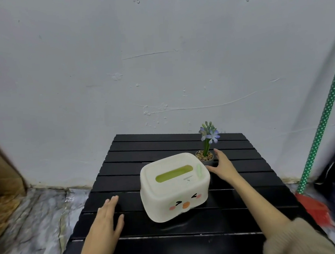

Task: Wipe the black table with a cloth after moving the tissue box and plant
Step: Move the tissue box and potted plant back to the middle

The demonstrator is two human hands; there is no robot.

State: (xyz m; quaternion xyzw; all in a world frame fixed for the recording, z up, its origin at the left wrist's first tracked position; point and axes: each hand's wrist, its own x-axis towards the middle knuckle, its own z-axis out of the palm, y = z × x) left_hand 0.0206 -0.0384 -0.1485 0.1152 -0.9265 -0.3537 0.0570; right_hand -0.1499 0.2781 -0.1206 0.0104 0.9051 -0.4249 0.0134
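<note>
Right hand (223, 165) spread open, empty, reached in between tissue box (173, 187) and plant (205, 147), thumb at box's far right corner, fingertips just beside pot. Left hand (107, 216) held flat, fingers together, nothing gripped, box just to its right. Both items parked on black table (125, 165). No cloth spotted.

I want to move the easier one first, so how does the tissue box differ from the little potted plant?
The tissue box is broad, low and cream, with a cartoon face; the potted plant is narrow and tall, with purple flowers over a small pebble-filled pot. The box sits nearer the person, the plant behind it by the right hand. Both stand upright on the black table, and neither is gripped.
</note>
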